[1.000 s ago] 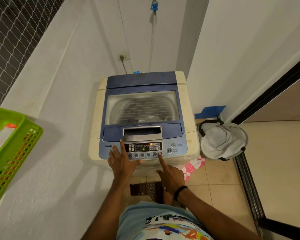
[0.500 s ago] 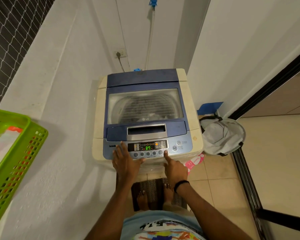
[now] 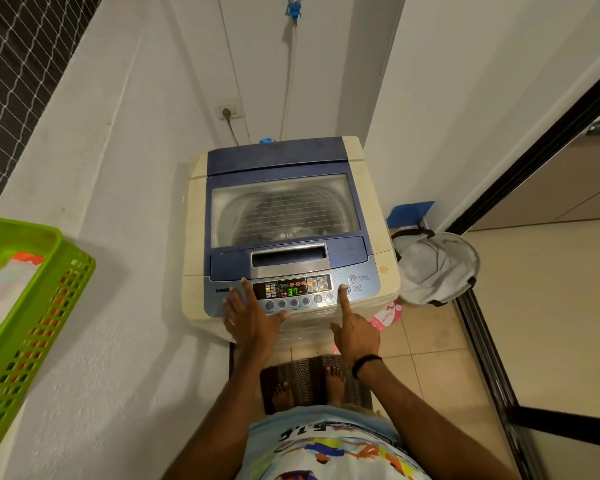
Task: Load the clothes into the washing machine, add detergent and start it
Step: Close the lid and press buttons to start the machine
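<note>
A cream and blue top-loading washing machine (image 3: 368, 188) stands in front of me with its clear lid (image 3: 284, 209) down; clothes show dimly in the drum beneath it. Its control panel (image 3: 291, 289) is lit and reads a green 37. My left hand (image 3: 250, 317) lies flat and spread on the left part of the panel, holding nothing. My right hand (image 3: 354, 327) has its index finger stretched out, the tip on the start/pause button (image 3: 344, 289), the other fingers curled in.
A green plastic basket (image 3: 32, 323) sits on the ledge at my left. A grey collapsible laundry bag (image 3: 437, 268) and a pink packet (image 3: 385, 317) lie on the tiles right of the machine. A striped mat (image 3: 309, 375) is under my feet. A sliding door track (image 3: 489, 358) runs along the right.
The display went from a single green character to 37. My right index finger slid right along the button row to the start/pause button. The left hand stayed flat on the panel.
</note>
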Available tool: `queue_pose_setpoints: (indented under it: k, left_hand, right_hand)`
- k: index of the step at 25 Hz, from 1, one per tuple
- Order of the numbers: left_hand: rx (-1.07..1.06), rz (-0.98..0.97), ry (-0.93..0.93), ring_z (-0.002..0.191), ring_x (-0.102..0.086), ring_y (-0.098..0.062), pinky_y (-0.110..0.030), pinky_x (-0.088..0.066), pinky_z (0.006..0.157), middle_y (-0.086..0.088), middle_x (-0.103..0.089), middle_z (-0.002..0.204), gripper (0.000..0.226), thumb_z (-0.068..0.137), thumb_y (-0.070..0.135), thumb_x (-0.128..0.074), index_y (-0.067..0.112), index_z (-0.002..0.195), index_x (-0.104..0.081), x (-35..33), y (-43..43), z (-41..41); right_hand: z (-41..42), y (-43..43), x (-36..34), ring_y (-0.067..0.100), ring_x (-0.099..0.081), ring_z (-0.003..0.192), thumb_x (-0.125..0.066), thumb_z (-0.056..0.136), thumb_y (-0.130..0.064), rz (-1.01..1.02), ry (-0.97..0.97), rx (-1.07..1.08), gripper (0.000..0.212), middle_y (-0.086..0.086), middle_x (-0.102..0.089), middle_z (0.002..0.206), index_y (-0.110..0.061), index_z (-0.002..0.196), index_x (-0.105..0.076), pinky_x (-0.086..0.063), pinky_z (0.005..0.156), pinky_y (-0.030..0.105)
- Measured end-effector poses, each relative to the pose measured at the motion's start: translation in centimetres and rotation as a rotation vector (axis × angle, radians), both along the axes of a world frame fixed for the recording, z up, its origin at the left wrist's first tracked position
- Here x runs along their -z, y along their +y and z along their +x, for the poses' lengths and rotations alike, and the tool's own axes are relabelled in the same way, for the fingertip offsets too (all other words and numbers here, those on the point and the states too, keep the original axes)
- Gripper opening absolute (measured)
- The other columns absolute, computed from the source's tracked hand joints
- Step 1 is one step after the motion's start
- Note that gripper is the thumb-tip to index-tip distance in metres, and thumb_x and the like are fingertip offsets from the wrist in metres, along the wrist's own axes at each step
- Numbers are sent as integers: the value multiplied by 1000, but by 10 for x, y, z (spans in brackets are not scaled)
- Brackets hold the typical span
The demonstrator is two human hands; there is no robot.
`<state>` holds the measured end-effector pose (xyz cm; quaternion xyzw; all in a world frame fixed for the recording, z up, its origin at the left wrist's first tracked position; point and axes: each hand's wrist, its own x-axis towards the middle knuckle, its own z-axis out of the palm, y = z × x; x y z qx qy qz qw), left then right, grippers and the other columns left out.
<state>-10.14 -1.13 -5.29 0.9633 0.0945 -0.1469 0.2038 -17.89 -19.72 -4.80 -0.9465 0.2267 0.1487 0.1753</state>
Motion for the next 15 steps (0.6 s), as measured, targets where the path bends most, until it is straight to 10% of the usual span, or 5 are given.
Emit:
queue_pose_setpoints:
  k: [15]
  left_hand:
    - [31, 56, -16, 151, -12, -39, -59, -24, 117, -15, -8, 165, 124, 64, 79, -68, 24, 158, -8, 11, 8, -1]
  right_hand:
    - [-2, -16, -4, 13, -49, 59, -55, 96, -40, -65, 23, -10, 84, 2, -58, 73, -37, 154, 5, -32, 51, 24]
